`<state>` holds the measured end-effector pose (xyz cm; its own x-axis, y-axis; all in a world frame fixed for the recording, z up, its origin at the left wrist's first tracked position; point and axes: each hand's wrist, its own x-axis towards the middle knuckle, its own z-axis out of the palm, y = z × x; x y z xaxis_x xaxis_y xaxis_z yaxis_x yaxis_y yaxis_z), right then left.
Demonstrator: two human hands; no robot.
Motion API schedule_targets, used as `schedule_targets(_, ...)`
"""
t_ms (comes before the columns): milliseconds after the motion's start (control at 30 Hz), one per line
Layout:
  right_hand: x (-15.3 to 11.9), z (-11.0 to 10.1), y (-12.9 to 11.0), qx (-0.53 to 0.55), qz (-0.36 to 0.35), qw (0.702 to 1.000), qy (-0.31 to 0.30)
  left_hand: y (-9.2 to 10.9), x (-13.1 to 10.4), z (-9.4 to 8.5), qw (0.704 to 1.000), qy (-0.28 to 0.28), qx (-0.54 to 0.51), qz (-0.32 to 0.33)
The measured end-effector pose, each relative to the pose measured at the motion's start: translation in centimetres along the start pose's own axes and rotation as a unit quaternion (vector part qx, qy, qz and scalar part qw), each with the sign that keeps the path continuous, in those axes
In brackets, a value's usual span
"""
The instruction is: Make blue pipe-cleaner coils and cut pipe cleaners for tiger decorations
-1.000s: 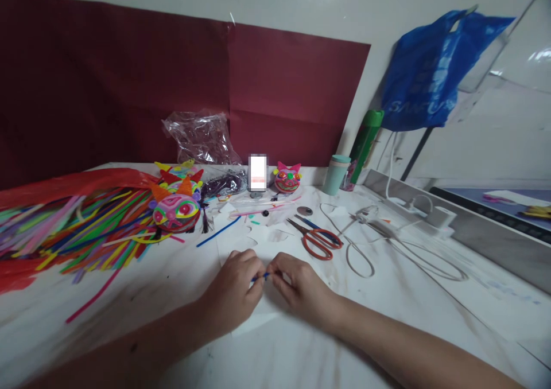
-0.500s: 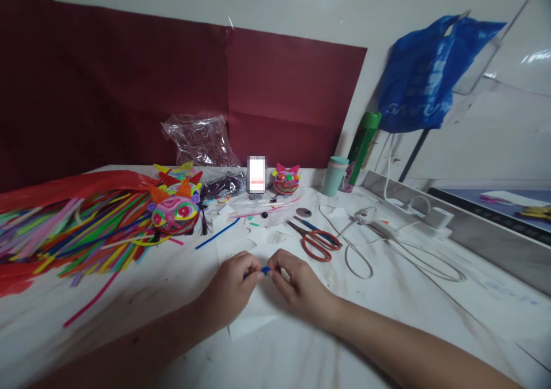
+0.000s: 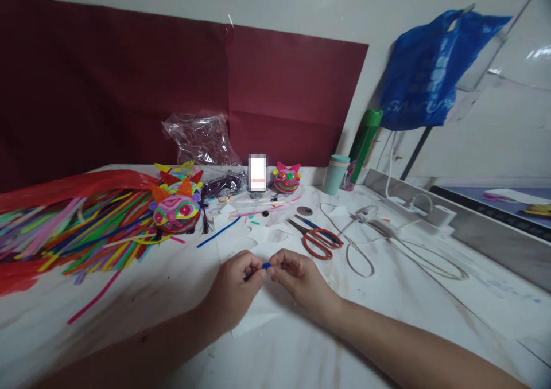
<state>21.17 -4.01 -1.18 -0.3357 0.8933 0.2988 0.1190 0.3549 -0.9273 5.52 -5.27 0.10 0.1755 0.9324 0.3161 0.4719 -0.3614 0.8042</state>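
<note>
The person's left hand (image 3: 238, 284) and right hand (image 3: 305, 283) pinch a small blue strip (image 3: 266, 265) between nearly closed fingers (image 3: 258, 275) above white paper (image 3: 258, 311) on the bench (image 3: 138, 294), probably to steady both ends, while red-handled scissors (image 3: 316, 242) lie beyond the right hand, seemingly within reach.

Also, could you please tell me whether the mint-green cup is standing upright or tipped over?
Upright: the mint-green cup rests base-down on the table, with its teal top uppermost.

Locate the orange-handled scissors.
In the head view, the orange-handled scissors lie right of centre on the marbled tabletop, between the right hand and the mint-green cup.
</note>
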Motion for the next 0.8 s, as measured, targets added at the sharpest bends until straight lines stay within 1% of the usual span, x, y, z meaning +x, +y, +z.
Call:
schedule_targets(100, -0.1, 0.0, 0.1, -0.028, -0.011, 1.0, 0.002, -0.1, 0.0, 0.0, 1.0, -0.025, 0.007, 0.002)
schedule_targets(233, -0.1, -0.2, -0.3, -0.098, -0.028, 0.995, -0.002, -0.2, 0.5, -0.6, 0.995, -0.044, 0.081, 0.04)
schedule_targets(367, -0.1, -0.6, -1.0, -0.211, -0.094, 0.972, -0.04, -0.2, 0.5, -0.9, 0.98, -0.067, 0.162, 0.089)
schedule_targets(467, -0.2, -0.8, -1.1, -0.255, -0.125, 0.956, -0.069, 0.0, 0.2, -1.0, 0.965, -0.086, 0.208, 0.134)
schedule_targets(533, -0.2, -0.7, -0.9, -0.232, -0.107, 0.965, -0.062, 0.2, 0.1, -1.0, 0.963, -0.08, 0.21, 0.149)
schedule_targets(567, -0.1, -0.7, -0.8, -0.201, -0.086, 0.974, -0.052, 0.3, 0.1, -1.0, 0.968, -0.07, 0.194, 0.143)
schedule_targets(667, 0.1, -0.4, -0.5, -0.072, -0.016, 0.997, -0.025, 0.5, 0.2, -0.8, 0.992, -0.022, 0.097, 0.081)
schedule_targets(733, 0.2, -0.2, -0.4, -0.003, 0.012, 1.0, -0.015, 0.6, 0.2, -0.6, 0.998, 0.003, 0.046, 0.049)
schedule_targets(800, 0.1, 0.0, -0.2, 0.027, 0.027, 0.999, -0.006, 0.6, 0.0, -0.4, 0.999, 0.015, 0.026, 0.038)
